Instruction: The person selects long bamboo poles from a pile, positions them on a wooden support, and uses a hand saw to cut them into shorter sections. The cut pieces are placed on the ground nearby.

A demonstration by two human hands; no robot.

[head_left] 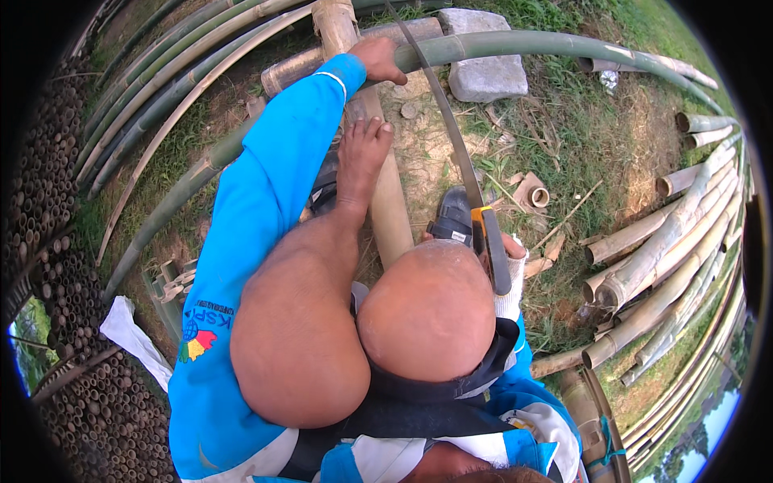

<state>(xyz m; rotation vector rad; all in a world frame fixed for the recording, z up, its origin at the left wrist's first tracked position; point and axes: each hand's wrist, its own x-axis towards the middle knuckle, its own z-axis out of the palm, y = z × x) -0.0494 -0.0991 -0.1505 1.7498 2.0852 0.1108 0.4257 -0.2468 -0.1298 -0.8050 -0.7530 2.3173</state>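
Note:
My left hand [378,58], at the end of a blue sleeve, grips a long green bamboo pole [523,44] that arches across the top of the view. My right hand [510,278], in a white glove, holds the yellow and black handle of a hand saw [489,241]. Its thin blade [444,121] runs up to the green pole just right of my left hand. My bare left foot [362,153] presses on a tan bamboo post [392,213] under the pole. Both bare knees fill the middle of the view.
A grey stone block [483,60] lies behind the pole. Long cut bamboo poles [668,266] are piled at the right, more poles [161,72] at the upper left. Stacked bamboo ends [48,201] line the left edge. A short cut piece [535,193] and a white cloth [133,334] lie on the ground.

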